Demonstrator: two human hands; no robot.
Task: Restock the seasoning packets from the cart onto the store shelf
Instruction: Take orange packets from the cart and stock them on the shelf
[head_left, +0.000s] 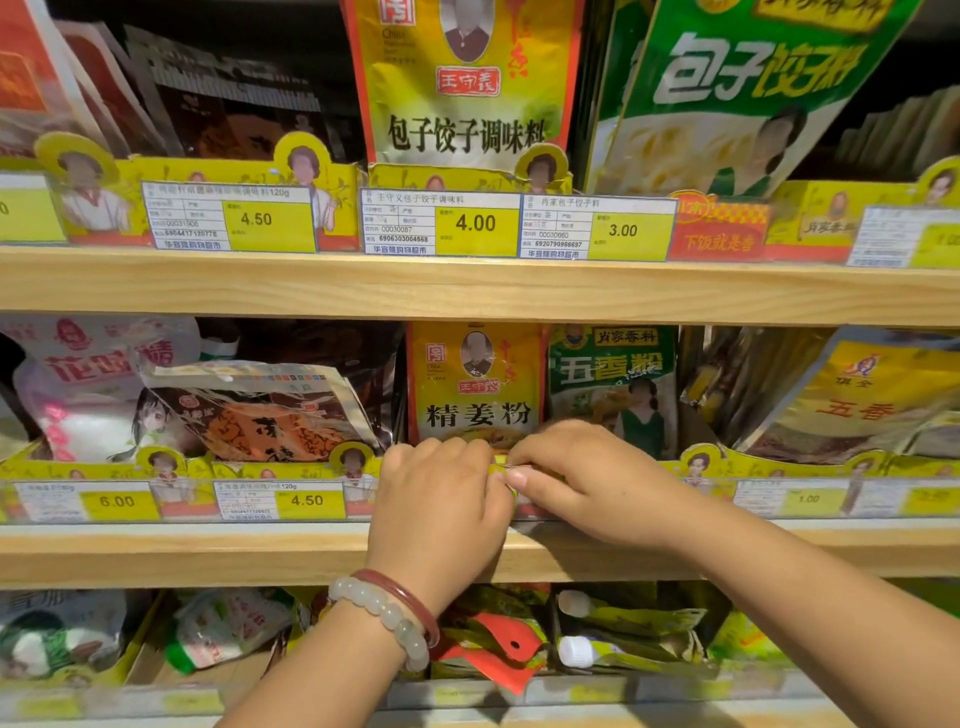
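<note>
Your wooden shelf (208, 551) has yellow trays along its edge. The ginger packet (475, 384) stands upright in the middle tray. Your left hand (441, 514) and right hand (582, 483) meet just below it, fingers curled, pinching the tray's yellow front lip (500, 469).

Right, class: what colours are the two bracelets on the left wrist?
Head view: pale green beaded bracelet and dark red bangle.

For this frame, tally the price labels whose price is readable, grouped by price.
4.50 labels: 2
4.00 label: 1
3.00 label: 1
6.00 label: 1
1.00 label: 1
Total: 6
Labels at the frame edges are cut off or too blurred to count.
</note>
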